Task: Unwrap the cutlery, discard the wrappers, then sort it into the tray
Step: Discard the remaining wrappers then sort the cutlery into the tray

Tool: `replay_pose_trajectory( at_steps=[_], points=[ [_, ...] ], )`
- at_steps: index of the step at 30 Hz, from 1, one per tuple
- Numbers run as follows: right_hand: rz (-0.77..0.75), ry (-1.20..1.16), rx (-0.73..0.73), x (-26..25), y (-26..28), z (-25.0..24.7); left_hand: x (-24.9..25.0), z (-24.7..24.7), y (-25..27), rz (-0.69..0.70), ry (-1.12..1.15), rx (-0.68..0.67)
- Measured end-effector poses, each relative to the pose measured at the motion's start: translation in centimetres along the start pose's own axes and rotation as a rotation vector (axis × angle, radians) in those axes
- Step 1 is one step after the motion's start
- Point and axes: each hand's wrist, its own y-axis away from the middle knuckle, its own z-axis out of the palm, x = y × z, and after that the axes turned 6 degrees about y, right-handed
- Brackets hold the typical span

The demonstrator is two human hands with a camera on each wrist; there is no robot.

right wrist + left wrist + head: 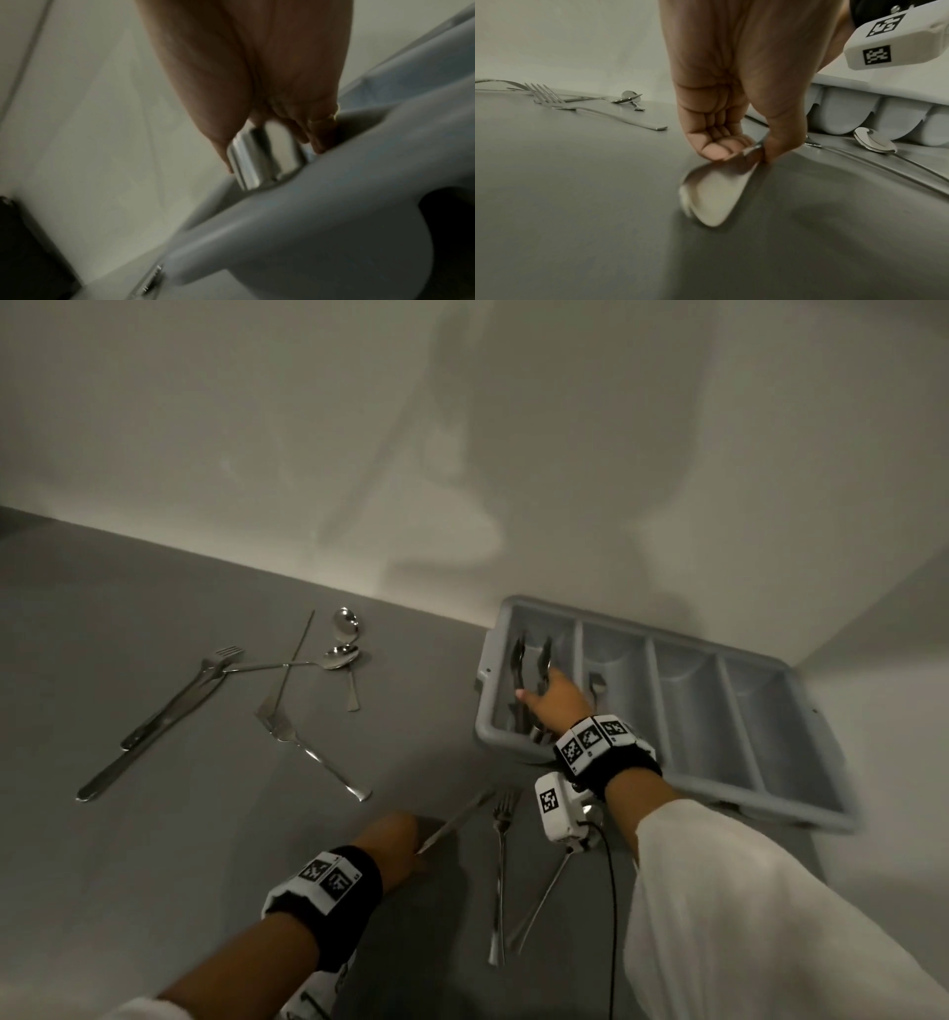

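The right hand [557, 698] reaches into the leftmost compartment of the grey tray [770, 762] at the far right of the desk [128, 839], fingers closed on a metal cutlery piece [259, 160] there. At the near edge, the left hand [395, 839] pinches a knife [454, 819] by its handle, blade pointing toward the tray, while loose forks [500, 865] and spoons [339, 657] lie scattered on the desk.

A catering or kitchen prep spot: a grey counter [154, 839] against a bare wall [257, 428], with a compartmented cutlery tray [801, 762].
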Motion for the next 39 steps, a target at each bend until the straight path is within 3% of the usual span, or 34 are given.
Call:
replay_pose_trajectory(
  at_steps=[3,7,12,14,17,20,24,31,35,39],
  points=[
    [-0.103,-0.102,0.103,0.0,2.9,-1.2,-0.9,-0.2,-0.3,0.081,-0.002,-0.016],
    [-0.127,-0.129,0.244,1.9,8.2,-1.9,-1.1,-1.1,0.2,0.157,0.005,-0.004],
    [0.033,-0.113,0.47,6.4,13.4,0.8,-2.9,-1.1,1.0,0.249,0.074,0.045],
    [0.155,-0.168,0.453,7.9,14.9,2.8,-3.3,-1.2,1.5,0.294,0.13,0.046],
    [0.335,-0.202,0.274,9.3,16.0,5.3,-3.4,-1.4,2.2,0.334,0.205,0.055],
    [0.394,-0.106,0.108,9.7,16.6,6.8,-2.6,-2.1,2.9,0.371,0.283,0.104],
    [0.45,-0.005,0.059,9.8,16.5,8.5,-1.8,-3.0,3.3,0.412,0.355,0.137],
    [0.42,-0.04,0.083,10.3,16.1,7.5,-1.4,-3.2,3.0,0.398,0.416,0.196],
    [0.242,-0.264,0.137,10.7,16.7,4.5,-1.3,-3.1,2.0,0.359,0.496,0.249],
    [0.08,-0.384,0.181,10.4,16.4,-1.8,-0.8,-3.1,1.5,0.351,0.561,0.314]
  ],
)
